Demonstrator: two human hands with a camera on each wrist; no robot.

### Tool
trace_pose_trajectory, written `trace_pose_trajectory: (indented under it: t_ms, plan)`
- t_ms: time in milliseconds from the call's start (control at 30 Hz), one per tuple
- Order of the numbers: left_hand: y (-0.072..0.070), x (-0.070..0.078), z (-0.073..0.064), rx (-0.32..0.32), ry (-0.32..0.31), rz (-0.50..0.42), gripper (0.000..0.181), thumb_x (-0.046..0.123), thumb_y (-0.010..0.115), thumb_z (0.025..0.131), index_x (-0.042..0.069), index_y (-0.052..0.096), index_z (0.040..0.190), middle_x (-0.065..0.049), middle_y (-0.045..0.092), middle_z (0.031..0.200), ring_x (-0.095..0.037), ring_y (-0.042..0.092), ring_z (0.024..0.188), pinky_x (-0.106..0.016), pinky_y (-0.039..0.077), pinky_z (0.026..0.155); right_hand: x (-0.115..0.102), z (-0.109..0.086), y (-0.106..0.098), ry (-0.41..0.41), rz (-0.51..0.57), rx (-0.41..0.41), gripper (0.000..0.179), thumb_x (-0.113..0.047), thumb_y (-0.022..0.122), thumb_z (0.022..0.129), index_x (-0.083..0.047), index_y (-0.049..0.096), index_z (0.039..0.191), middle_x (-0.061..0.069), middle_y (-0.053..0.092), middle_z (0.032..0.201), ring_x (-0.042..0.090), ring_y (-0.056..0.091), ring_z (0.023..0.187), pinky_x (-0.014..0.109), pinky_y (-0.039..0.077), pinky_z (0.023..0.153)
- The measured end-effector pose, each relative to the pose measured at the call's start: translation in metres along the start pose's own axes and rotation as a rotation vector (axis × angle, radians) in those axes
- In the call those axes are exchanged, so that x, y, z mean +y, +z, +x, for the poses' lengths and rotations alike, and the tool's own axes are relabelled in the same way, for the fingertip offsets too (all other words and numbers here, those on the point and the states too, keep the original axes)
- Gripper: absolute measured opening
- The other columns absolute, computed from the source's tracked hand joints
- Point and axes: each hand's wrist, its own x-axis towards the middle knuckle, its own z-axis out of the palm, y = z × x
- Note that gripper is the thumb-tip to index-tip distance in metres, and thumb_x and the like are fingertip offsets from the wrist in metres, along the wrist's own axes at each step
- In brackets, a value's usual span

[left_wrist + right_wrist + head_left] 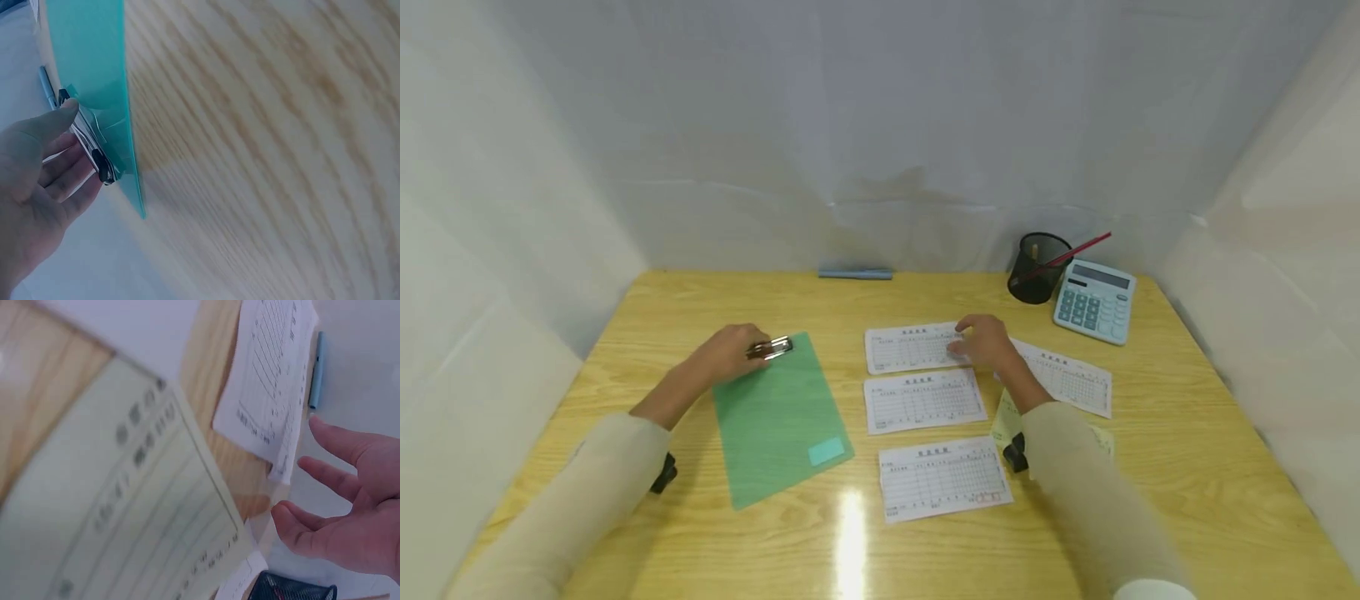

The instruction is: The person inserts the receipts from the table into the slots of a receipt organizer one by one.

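Observation:
A green translucent clipboard (778,425) lies on the left of the wooden table, a pale blue label near its lower corner. My left hand (733,350) grips the metal clip (781,347) at its top; in the left wrist view the thumb presses one end and the other fingers curl behind. Three white printed forms lie in a column: top form (910,347), middle form (925,402), bottom form (943,479). My right hand (988,340) is over the top form's right end, its fingers loosely spread in the right wrist view with nothing between them.
Another white form (1078,382) lies right of the column. Yellow slips (1006,421) lie partly hidden under the right forearm. At the back stand a black mesh pen cup (1030,283) with a red pencil (1092,243), a blue calculator (1093,310) and a blue pen (855,273).

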Motion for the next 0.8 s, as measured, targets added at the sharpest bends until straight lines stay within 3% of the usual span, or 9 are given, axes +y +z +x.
trace_pose_trajectory:
  t_ms: [133, 333, 800]
  plan:
    - [0.001, 0.003, 0.001, 0.034, 0.033, 0.005, 0.021, 0.009, 0.069, 0.085, -0.002, 0.067, 0.102, -0.014, 0.066, 0.096, -0.026, 0.062, 0.086, -0.042, 0.054, 0.074, -0.003, 0.001, 0.008, -0.009, -0.071, 0.026, 0.044, -0.025, 0.071, 0.084, 0.003, 0.063, 0.117, 0.023, 0.062, 0.118, 0.041, 0.048, 0.122, 0.049, 0.041, 0.105]
    - [0.003, 0.006, 0.001, 0.063, 0.049, 0.044, 0.018, 0.007, 0.068, 0.085, -0.001, 0.068, 0.101, -0.014, 0.066, 0.095, -0.027, 0.063, 0.086, -0.043, 0.055, 0.076, -0.01, 0.001, 0.011, 0.03, -0.184, 0.04, 0.046, -0.025, 0.073, 0.083, 0.002, 0.062, 0.119, 0.023, 0.06, 0.118, 0.039, 0.045, 0.123, 0.048, 0.038, 0.107]
    - [0.008, 0.003, -0.002, 0.09, 0.051, 0.062, 0.021, 0.007, 0.068, 0.085, -0.003, 0.068, 0.104, -0.016, 0.067, 0.1, -0.031, 0.064, 0.092, -0.045, 0.056, 0.08, -0.026, 0.004, 0.016, 0.129, -0.142, 0.059, 0.044, -0.015, 0.077, 0.079, -0.002, 0.063, 0.119, 0.017, 0.061, 0.122, 0.035, 0.054, 0.115, 0.045, 0.045, 0.1]
